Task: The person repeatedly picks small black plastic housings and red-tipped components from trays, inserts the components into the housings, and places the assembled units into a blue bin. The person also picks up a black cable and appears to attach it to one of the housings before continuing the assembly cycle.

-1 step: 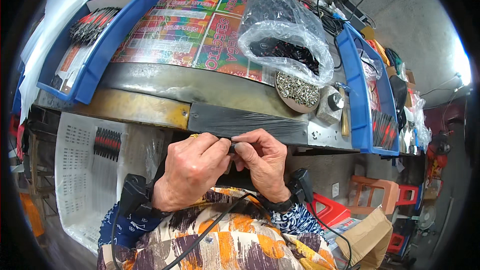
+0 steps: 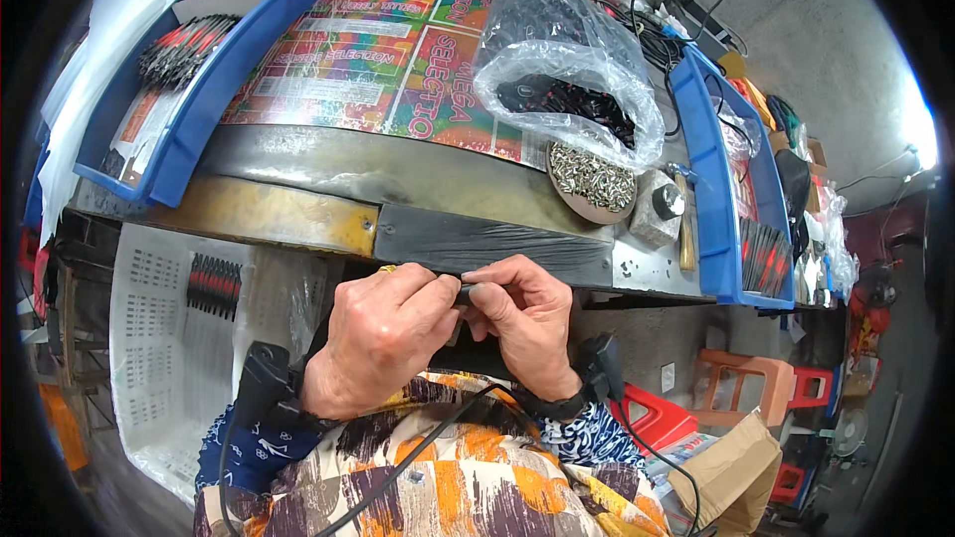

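Observation:
My left hand (image 2: 381, 333) and my right hand (image 2: 524, 328) meet in front of the bench edge, fingertips almost touching. Both are closed in a pinch on a small dark piece (image 2: 465, 290), mostly hidden by the fingers, so its kind does not show. Just beyond them runs a dark, worn strip (image 2: 492, 244) along the bench front. On the bench, a round dish of small silvery metal parts (image 2: 593, 179) stands beside an open clear plastic bag (image 2: 642, 124) holding many black pieces.
A blue bin (image 2: 194, 129) with bundled black-and-red slim items stands left; another blue bin (image 2: 708, 189) stands right. A metal block (image 2: 652, 224) and a wooden-handled tool (image 2: 687, 244) lie near the dish. Below left is a white crate (image 2: 149, 368); stools (image 2: 746, 378) stand lower right.

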`<control>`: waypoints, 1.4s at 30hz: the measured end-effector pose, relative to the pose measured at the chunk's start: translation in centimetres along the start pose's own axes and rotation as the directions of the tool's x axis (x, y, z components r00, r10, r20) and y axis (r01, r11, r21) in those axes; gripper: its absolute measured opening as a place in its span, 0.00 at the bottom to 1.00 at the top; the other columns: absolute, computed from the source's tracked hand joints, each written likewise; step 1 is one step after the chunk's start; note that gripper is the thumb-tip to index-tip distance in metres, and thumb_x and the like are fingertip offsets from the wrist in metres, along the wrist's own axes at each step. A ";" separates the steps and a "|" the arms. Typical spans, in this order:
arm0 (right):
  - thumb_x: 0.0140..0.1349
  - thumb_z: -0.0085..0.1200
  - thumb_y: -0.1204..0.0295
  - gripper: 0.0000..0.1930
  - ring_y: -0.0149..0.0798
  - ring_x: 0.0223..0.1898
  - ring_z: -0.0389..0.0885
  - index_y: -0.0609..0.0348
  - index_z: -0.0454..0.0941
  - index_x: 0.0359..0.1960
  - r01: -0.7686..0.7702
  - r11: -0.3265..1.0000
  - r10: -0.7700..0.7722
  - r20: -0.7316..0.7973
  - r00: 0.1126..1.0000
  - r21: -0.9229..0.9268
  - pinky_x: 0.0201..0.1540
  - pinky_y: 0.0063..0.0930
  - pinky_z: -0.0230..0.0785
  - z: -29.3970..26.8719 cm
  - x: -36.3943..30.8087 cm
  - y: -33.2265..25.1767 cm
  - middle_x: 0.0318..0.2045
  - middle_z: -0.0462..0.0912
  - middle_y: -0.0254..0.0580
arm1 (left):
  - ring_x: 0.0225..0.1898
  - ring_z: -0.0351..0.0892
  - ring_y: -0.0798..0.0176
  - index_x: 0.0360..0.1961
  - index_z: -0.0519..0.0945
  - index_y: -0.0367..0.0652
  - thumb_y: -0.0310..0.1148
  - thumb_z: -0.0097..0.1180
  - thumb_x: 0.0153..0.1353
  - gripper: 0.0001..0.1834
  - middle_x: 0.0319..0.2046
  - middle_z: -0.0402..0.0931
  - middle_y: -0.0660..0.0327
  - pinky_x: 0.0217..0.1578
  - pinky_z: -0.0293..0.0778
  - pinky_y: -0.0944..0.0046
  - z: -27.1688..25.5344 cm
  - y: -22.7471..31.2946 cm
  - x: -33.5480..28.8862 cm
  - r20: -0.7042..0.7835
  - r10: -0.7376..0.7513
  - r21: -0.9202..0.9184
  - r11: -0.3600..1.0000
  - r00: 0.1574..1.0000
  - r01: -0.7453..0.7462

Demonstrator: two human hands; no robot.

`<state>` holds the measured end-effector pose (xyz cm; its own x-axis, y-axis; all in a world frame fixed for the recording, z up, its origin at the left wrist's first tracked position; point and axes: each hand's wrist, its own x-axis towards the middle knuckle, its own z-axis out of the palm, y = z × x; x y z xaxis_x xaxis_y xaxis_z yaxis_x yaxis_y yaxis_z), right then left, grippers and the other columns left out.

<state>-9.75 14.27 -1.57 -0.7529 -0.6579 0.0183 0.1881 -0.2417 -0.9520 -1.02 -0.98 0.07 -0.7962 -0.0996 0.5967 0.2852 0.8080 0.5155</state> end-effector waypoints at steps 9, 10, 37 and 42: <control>0.66 0.60 0.74 0.07 0.24 0.22 0.77 0.65 0.81 0.40 -0.109 0.988 0.098 0.102 0.990 0.112 0.22 0.17 0.70 -1.2 0.3 -0.1 0.25 0.80 0.35 | 0.24 0.78 0.55 0.34 0.81 0.39 0.25 0.68 0.44 0.14 0.24 0.73 0.59 0.24 0.74 0.59 -0.5 -0.3 0.2 0.080 0.008 -0.060 0.998 0.997 -0.003; 0.66 0.60 0.74 0.06 0.23 0.22 0.77 0.65 0.81 0.40 -0.121 0.988 0.110 0.109 0.988 0.093 0.22 0.16 0.70 -1.3 0.3 -0.1 0.25 0.80 0.35 | 0.24 0.78 0.55 0.34 0.81 0.39 0.25 0.68 0.44 0.13 0.24 0.73 0.59 0.24 0.74 0.59 -0.5 -0.4 0.2 0.082 0.009 -0.061 0.998 0.997 -0.004; 0.67 0.58 0.73 0.06 0.18 0.23 0.72 0.64 0.76 0.37 -0.095 0.990 0.094 -0.020 0.995 -0.100 0.23 0.13 0.63 0.3 0.0 -0.5 0.25 0.78 0.30 | 0.25 0.78 0.55 0.32 0.79 0.40 0.24 0.66 0.46 0.10 0.25 0.75 0.59 0.26 0.75 0.59 0.7 -0.4 -0.6 0.030 -0.017 -0.002 1.000 0.999 0.017; 0.68 0.57 0.74 0.06 0.17 0.23 0.71 0.64 0.77 0.37 0.005 0.994 -0.010 -0.044 0.999 -0.109 0.23 0.13 0.63 0.6 -0.3 0.0 0.25 0.79 0.30 | 0.25 0.79 0.54 0.32 0.80 0.40 0.23 0.65 0.46 0.10 0.25 0.76 0.58 0.25 0.75 0.59 0.6 -0.1 -0.3 0.014 -0.053 -0.072 0.996 0.998 0.054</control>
<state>-9.14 14.09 -1.39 -0.7817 -0.6235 0.0147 0.1142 -0.1663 -0.9794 -1.18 -0.67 -0.53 -0.8175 -0.1346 0.5600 0.2795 0.7574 0.5901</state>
